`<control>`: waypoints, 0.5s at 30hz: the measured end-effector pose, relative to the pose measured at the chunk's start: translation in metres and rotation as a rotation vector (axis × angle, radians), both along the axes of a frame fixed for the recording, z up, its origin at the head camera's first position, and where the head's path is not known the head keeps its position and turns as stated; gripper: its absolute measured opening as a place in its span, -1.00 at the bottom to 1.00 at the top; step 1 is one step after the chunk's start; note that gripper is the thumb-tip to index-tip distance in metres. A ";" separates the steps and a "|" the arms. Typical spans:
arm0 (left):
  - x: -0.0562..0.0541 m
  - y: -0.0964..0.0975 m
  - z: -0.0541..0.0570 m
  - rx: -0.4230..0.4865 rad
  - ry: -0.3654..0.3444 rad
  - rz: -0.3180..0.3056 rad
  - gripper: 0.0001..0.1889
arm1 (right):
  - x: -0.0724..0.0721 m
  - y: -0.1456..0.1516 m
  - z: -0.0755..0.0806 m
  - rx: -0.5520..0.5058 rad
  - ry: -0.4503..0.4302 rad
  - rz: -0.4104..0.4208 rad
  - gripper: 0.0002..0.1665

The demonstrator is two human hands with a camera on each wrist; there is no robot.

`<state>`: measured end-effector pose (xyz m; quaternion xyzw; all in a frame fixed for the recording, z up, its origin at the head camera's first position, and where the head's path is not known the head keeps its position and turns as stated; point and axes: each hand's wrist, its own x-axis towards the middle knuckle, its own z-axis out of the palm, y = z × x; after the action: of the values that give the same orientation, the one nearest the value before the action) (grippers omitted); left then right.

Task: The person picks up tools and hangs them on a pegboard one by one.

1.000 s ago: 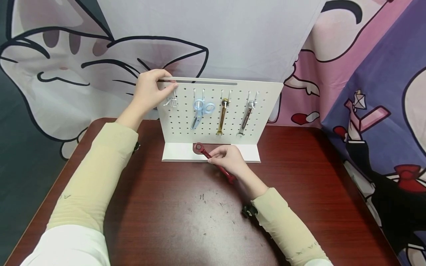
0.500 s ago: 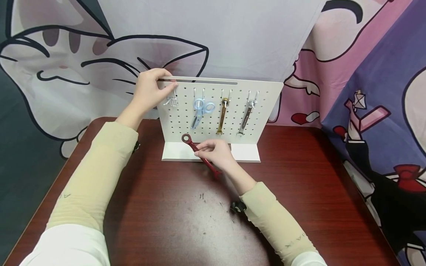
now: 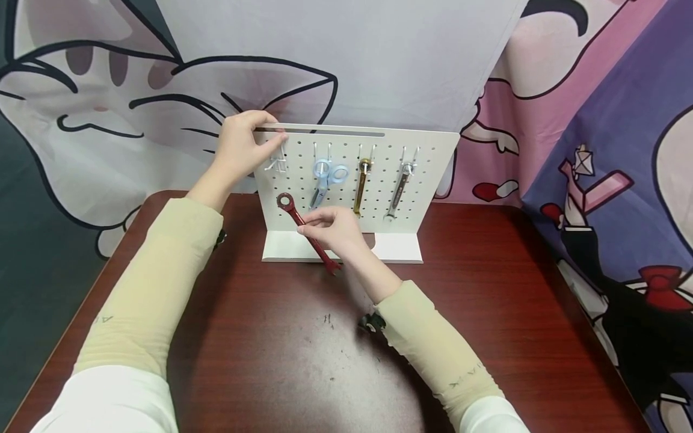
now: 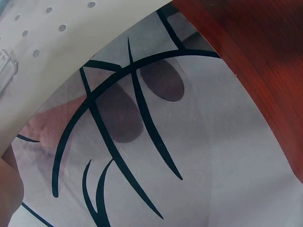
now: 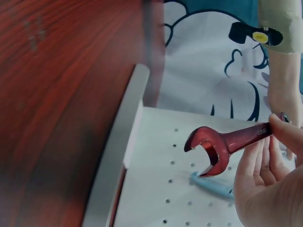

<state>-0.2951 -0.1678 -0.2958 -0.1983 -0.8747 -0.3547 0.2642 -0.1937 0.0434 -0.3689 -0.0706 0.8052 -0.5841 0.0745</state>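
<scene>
My right hand [image 3: 335, 231] pinches a red combination wrench [image 3: 292, 211] between thumb and fingers, in front of the white pegboard's [image 3: 433, 174] lower left. Its ring end points up and left, its open end down and right. In the right wrist view the wrench's open jaw faces the camera. My left hand [image 3: 238, 144] grips the board's top left corner, thumb in front; its other fingers are partly hidden behind. Just below that thumb, a bare double hook [image 3: 278, 163] sticks out. Light blue scissors [image 3: 322, 174], a gold wrench [image 3: 361, 189] and a silver wrench [image 3: 399, 192] hang from other hooks.
The pegboard stands on a white base [image 3: 400, 249] with a cutout, on a dark red-brown table [image 3: 271, 337]. Behind and to the right hang printed cartoon cloths [image 3: 400, 66]. The left table edge borders a dark floor [image 3: 49, 300].
My right hand has carried the red wrench up and to the left, from above the base's front edge to the board's lower left. My left hand keeps its grip on the corner.
</scene>
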 end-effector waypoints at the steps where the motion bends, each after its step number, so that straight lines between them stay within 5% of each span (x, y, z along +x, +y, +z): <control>1: 0.000 0.000 0.000 0.000 0.001 0.000 -0.80 | -0.001 -0.003 0.002 -0.009 0.000 0.000 -0.77; 15: 0.002 0.000 0.001 0.006 0.006 -0.014 -0.80 | -0.015 -0.023 0.027 -0.104 0.091 0.005 -0.79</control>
<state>-0.2934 -0.1682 -0.2950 -0.2047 -0.8714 -0.3584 0.2650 -0.2086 0.0199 -0.3424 -0.1030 0.7762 -0.6210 0.0357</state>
